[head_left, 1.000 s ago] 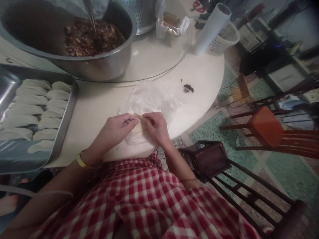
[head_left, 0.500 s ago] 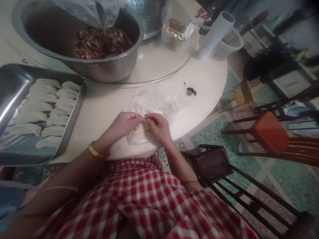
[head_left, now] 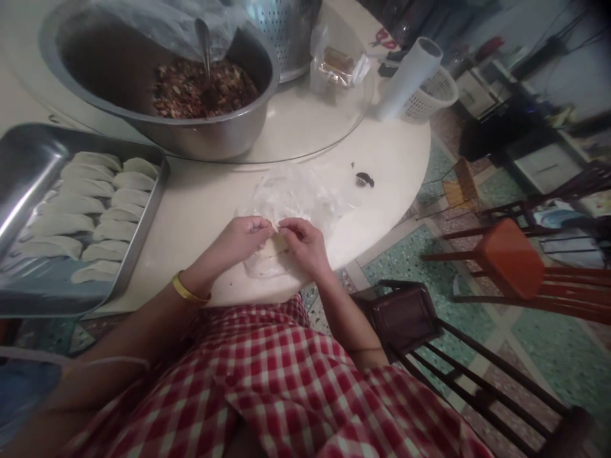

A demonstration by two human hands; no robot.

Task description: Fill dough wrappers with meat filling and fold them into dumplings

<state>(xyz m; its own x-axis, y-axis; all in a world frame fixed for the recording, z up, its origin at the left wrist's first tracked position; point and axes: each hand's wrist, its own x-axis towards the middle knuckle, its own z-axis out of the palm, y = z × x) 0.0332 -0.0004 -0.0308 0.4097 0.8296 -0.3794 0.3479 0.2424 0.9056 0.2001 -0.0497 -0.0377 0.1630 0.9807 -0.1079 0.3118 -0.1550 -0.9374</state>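
Over a clear plastic bag [head_left: 296, 194] at the table's near edge, my left hand [head_left: 248, 238] and my right hand [head_left: 303, 242] meet fingertip to fingertip. Both are closed in a pinch on the edge of a pale dumpling wrapper [head_left: 275, 247]. Its far part is hidden by the fingers, and I cannot tell whether more wrappers lie under it. To the left, a metal tray [head_left: 138, 251] carries two rows of folded dumplings [head_left: 79, 203]. Beyond it stands a big metal bowl [head_left: 224, 137] of dark chopped filling [head_left: 179, 89], with a spoon [head_left: 203, 48] stuck in it.
A glass turntable [head_left: 310, 137] bears the bowl, a perforated metal pot [head_left: 286, 44] and a wrapped package [head_left: 337, 63]. At the right are a plastic roll [head_left: 410, 76], a white basket [head_left: 436, 95] and a dark scrap [head_left: 364, 179]. Chairs, one orange-seated [head_left: 510, 257], stand at the right.
The view has shifted slightly, so the bowl and tray sit a little farther right and lower. My hands stay together over the bag, fingertips moving only a little at the wrapper.
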